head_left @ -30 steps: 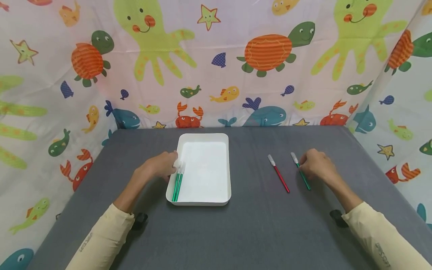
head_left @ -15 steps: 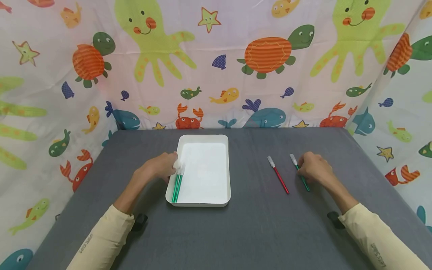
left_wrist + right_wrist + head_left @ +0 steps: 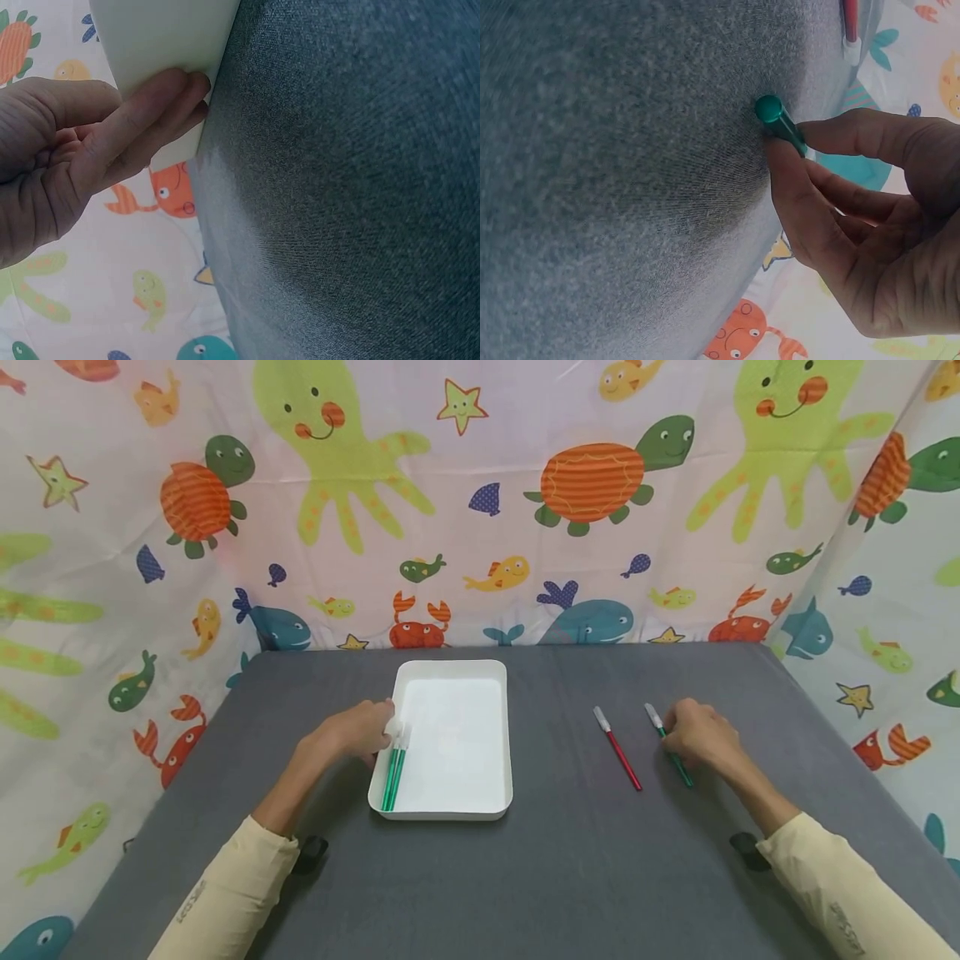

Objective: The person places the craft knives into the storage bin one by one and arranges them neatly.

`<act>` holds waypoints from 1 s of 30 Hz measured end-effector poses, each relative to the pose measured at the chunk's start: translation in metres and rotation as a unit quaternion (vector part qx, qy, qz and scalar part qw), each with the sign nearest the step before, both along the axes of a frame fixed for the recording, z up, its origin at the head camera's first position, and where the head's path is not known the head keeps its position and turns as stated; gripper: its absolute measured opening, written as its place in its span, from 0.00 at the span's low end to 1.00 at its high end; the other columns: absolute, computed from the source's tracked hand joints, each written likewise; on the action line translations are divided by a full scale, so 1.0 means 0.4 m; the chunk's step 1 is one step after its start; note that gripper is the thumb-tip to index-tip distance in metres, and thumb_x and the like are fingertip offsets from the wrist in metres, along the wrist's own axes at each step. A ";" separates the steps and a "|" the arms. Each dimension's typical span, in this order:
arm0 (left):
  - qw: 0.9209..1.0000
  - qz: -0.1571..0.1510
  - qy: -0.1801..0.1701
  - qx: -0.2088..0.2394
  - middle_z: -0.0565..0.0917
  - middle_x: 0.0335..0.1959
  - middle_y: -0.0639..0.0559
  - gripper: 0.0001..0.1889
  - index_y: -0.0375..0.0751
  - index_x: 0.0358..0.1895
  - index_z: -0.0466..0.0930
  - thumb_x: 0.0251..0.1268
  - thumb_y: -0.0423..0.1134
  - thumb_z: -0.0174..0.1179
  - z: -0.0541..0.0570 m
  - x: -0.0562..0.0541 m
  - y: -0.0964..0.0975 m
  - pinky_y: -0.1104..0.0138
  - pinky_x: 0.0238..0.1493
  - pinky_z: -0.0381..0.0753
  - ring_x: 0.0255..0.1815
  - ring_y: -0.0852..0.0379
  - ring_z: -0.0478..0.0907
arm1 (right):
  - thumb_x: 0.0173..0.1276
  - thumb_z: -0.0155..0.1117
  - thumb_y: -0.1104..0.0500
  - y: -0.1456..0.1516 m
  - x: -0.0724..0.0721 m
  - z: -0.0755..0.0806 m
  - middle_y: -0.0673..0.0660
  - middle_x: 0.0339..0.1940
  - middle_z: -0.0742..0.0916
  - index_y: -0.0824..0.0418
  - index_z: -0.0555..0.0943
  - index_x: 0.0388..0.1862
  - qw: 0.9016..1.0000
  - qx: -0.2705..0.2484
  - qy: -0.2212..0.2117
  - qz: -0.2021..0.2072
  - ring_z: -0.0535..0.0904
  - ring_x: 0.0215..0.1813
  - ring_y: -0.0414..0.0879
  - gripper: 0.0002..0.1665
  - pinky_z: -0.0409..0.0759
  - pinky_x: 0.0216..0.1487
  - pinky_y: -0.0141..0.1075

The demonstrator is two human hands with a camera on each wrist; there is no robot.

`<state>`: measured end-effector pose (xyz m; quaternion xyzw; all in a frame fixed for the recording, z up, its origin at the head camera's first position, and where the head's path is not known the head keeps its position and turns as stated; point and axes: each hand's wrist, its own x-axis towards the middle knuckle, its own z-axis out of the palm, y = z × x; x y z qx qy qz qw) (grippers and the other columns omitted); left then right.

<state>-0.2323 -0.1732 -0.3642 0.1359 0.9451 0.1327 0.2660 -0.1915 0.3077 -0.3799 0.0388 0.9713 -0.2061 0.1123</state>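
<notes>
Right hand: the right hand is closed in a pinch on the green pen, thumb above and fingers below; the pen lies on the tabletop, not lifted.
Left hand: the left hand is held against the left wall of the white tray, fingers fairly straight and pressed to its outer side; nothing is gripped.
Change: over the last second the right hand has been drawn a little nearer the person along the green pen and its fingers tightened; the pen has hardly shifted. The left hand and tray are unmoved. By this the grasp looks settled, with the lift not yet made.
Tray: two green pens lie side by side along its left inner wall, white caps toward the far end.
Red pen: the red pen lies just left of the held pen, untouched.
Surroundings: a sea-animal curtain hangs behind the grey tabletop.
</notes>
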 end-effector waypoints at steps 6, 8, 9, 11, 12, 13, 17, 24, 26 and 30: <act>1.000 -0.004 0.003 -0.006 0.79 0.66 0.30 0.38 0.26 0.82 0.49 0.78 0.36 0.58 -0.002 -0.001 0.003 0.58 0.54 0.89 0.35 0.57 0.88 | 0.66 0.67 0.62 -0.007 0.005 0.012 0.65 0.40 0.87 0.75 0.83 0.53 1.000 -0.012 -0.007 -0.011 0.84 0.27 0.46 0.20 0.76 0.27 0.38; 1.000 -0.005 0.004 -0.005 0.80 0.65 0.30 0.38 0.25 0.82 0.49 0.78 0.35 0.58 -0.003 0.000 0.003 0.59 0.53 0.89 0.35 0.57 0.88 | 0.67 0.68 0.61 -0.015 0.006 0.018 0.65 0.40 0.86 0.75 0.82 0.54 1.000 -0.015 -0.004 -0.013 0.82 0.31 0.48 0.21 0.76 0.28 0.38; 1.000 -0.004 0.003 -0.003 0.80 0.65 0.30 0.38 0.25 0.82 0.49 0.78 0.35 0.58 -0.003 0.001 0.003 0.59 0.52 0.89 0.35 0.57 0.88 | 0.67 0.68 0.61 -0.019 0.007 0.021 0.65 0.40 0.86 0.74 0.82 0.54 1.000 -0.015 -0.001 -0.014 0.82 0.32 0.48 0.22 0.76 0.29 0.38; 1.000 -0.004 0.005 -0.001 0.80 0.63 0.31 0.38 0.25 0.82 0.49 0.78 0.35 0.58 -0.004 0.001 0.003 0.60 0.51 0.89 0.35 0.57 0.87 | 0.67 0.69 0.60 -0.027 0.008 0.028 0.65 0.41 0.87 0.74 0.83 0.55 1.000 -0.018 0.005 -0.012 0.82 0.34 0.49 0.22 0.76 0.31 0.38; 1.000 -0.003 0.005 0.000 0.81 0.63 0.31 0.38 0.25 0.82 0.49 0.78 0.35 0.58 -0.004 0.000 0.003 0.60 0.50 0.89 0.35 0.57 0.88 | 0.68 0.69 0.60 -0.031 0.008 0.031 0.65 0.42 0.87 0.73 0.83 0.55 1.000 -0.021 0.006 -0.011 0.82 0.35 0.50 0.22 0.77 0.32 0.39; 1.000 -0.002 0.004 0.000 0.81 0.62 0.31 0.38 0.25 0.82 0.49 0.78 0.35 0.58 -0.004 0.000 0.003 0.61 0.50 0.89 0.35 0.57 0.87 | 0.68 0.69 0.60 -0.036 0.009 0.036 0.66 0.43 0.88 0.73 0.83 0.55 1.000 -0.022 0.008 -0.009 0.83 0.37 0.51 0.22 0.79 0.34 0.40; 1.000 0.002 0.001 -0.001 0.81 0.61 0.32 0.39 0.26 0.82 0.49 0.78 0.36 0.59 -0.005 0.000 0.001 0.61 0.50 0.89 0.36 0.57 0.87 | 0.68 0.69 0.60 -0.058 0.018 0.047 0.66 0.44 0.88 0.71 0.84 0.56 0.999 -0.034 0.023 -0.005 0.83 0.42 0.54 0.21 0.80 0.38 0.43; 1.000 0.005 0.001 0.005 0.80 0.64 0.31 0.39 0.26 0.82 0.50 0.77 0.35 0.60 -0.004 0.004 0.000 0.59 0.51 0.90 0.38 0.55 0.88 | 0.69 0.68 0.61 -0.100 0.035 0.067 0.65 0.42 0.89 0.71 0.84 0.55 0.996 -0.077 0.047 0.019 0.83 0.40 0.52 0.20 0.80 0.36 0.39; 1.000 0.005 0.000 0.003 0.80 0.64 0.30 0.39 0.26 0.82 0.50 0.77 0.35 0.60 -0.003 0.003 0.000 0.59 0.51 0.90 0.37 0.55 0.88 | 0.68 0.68 0.61 -0.111 0.039 0.073 0.65 0.41 0.89 0.71 0.85 0.55 0.995 -0.087 0.049 0.028 0.83 0.39 0.52 0.20 0.80 0.36 0.39; 1.000 0.007 -0.002 0.002 0.79 0.65 0.31 0.39 0.27 0.82 0.50 0.78 0.36 0.59 -0.003 0.001 0.002 0.59 0.52 0.90 0.36 0.56 0.88 | 0.66 0.67 0.62 -0.135 0.044 0.082 0.64 0.41 0.90 0.70 0.85 0.54 0.993 -0.103 0.054 0.034 0.83 0.38 0.50 0.20 0.79 0.35 0.37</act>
